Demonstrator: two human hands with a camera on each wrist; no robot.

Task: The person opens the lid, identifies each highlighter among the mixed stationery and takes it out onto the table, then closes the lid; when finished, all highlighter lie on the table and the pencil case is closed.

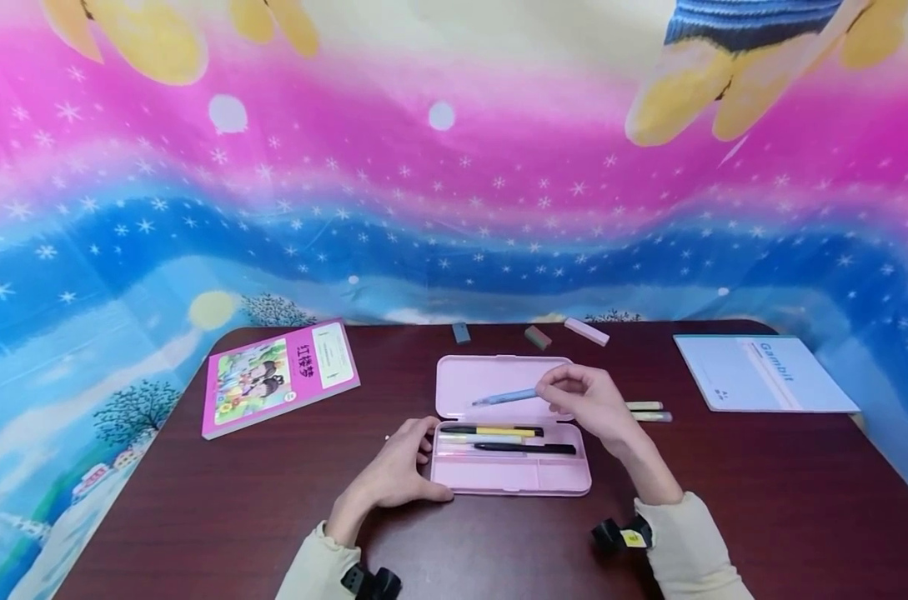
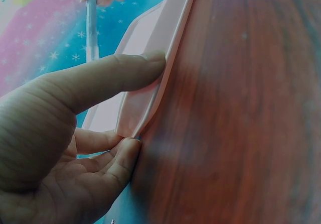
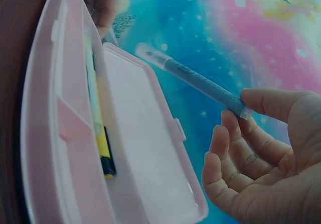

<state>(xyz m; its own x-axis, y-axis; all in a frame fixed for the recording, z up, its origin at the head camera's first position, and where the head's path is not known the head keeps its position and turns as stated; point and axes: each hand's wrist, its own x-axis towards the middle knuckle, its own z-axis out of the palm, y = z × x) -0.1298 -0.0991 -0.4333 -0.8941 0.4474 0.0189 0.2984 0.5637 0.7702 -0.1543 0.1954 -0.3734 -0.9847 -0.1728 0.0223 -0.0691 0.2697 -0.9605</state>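
Note:
An open pink pencil case (image 1: 454, 479) lies on the table, its lid (image 1: 454, 375) folded back. My left hand (image 1: 395, 467) grips the case's left end; in the left wrist view the thumb (image 2: 135, 71) presses its front wall and the fingertips touch its corner. Between thumb and fingertips, my right hand (image 1: 589, 400) pinches one end of a blue-grey pen (image 3: 200, 85) with a clear cap. The pen is held above the lid, capped end pointing left. Inside the case lie several pens, among them a black pen (image 1: 524, 447) and a yellow-and-black pen (image 1: 529, 432).
Behind the case sit a dark grey eraser (image 1: 461, 332), a brown-green eraser (image 1: 538, 337) and a pink bar (image 1: 586, 332). Two pale pens (image 1: 652, 417) lie right of the lid. A pink book (image 1: 281, 379) is at left, a light-blue notebook (image 1: 761, 375) at right.

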